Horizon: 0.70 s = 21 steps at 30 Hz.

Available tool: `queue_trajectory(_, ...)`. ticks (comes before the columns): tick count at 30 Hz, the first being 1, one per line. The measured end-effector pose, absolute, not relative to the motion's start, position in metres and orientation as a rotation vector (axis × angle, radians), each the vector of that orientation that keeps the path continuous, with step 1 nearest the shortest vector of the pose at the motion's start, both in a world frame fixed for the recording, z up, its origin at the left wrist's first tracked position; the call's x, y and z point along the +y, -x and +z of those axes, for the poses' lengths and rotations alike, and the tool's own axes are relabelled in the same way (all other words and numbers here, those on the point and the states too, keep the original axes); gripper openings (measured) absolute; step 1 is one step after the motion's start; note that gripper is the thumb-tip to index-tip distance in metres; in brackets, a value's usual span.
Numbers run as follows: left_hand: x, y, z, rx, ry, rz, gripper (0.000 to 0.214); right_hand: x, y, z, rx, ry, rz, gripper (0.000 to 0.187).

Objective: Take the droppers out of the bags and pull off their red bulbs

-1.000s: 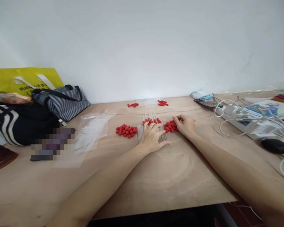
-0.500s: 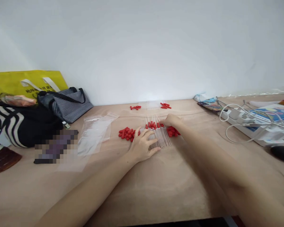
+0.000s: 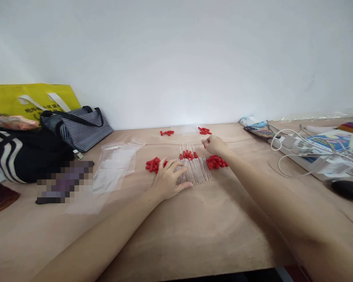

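Observation:
A row of clear glass dropper tubes (image 3: 200, 171) lies side by side on the table in front of me. My left hand (image 3: 171, 178) rests over the row's left end, fingers spread. Just beyond, several glass droppers fitted with red rubber bulbs (image 3: 188, 154) point away from me. Loose red bulbs form a left pile (image 3: 153, 164), partly behind my left hand, and a right pile (image 3: 217, 161). My right hand (image 3: 215, 145) is raised past the row, pinching a dropper by its red bulb (image 3: 205, 146); its thin tube looks faint, pointing toward the wall.
Farther back lie more clear tubes (image 3: 190, 131) between two small groups of red bulbs (image 3: 167, 133) (image 3: 205, 130). Clear plastic bags (image 3: 114, 164), a blurred-out phone-like object (image 3: 65, 183) and a striped bag (image 3: 79, 127) are left. A power strip (image 3: 300, 152), cables and a black mouse (image 3: 348, 190) are right.
My right hand has moved from the fitted droppers away toward the wall, with a red-bulbed dropper in its fingers. My left hand has shifted slightly left, uncovering more tubes.

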State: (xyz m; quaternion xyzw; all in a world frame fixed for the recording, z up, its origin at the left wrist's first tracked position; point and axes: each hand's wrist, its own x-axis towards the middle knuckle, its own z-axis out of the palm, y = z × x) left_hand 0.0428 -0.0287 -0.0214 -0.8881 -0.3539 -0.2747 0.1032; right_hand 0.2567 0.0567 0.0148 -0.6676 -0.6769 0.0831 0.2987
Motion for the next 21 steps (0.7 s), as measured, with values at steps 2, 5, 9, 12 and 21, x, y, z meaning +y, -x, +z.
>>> queue_trajectory(2, -0.029, -0.042, -0.02, -1.052, 2.635, -0.795, 0.047, 0.038, -0.261, 0.013, -1.778, 1.746, 0.188, 0.022)
queue_trajectory(5, -0.031, -0.04, -0.018, -1.047, 2.65, -0.782, 0.054, 0.006, -0.265, 0.003, -1.812, 1.541, -0.005, 0.02)
queue_trajectory(9, -0.035, -0.036, -0.013, -1.061, 2.594, -0.837, 0.058, -0.028, -0.268, -0.014, -1.95, 1.365, -0.336, 0.022)
queue_trajectory(12, -0.039, -0.034, -0.011, -1.114, 2.42, -1.031, 0.043, -0.042, -0.267, -0.021, -2.04, 1.236, -0.527, 0.023)
queue_trajectory(21, -0.045, -0.035, -0.012, -0.819, 2.341, -0.936, 0.016, -0.055, -0.248, -0.027, -2.166, 0.952, -0.542, 0.019)
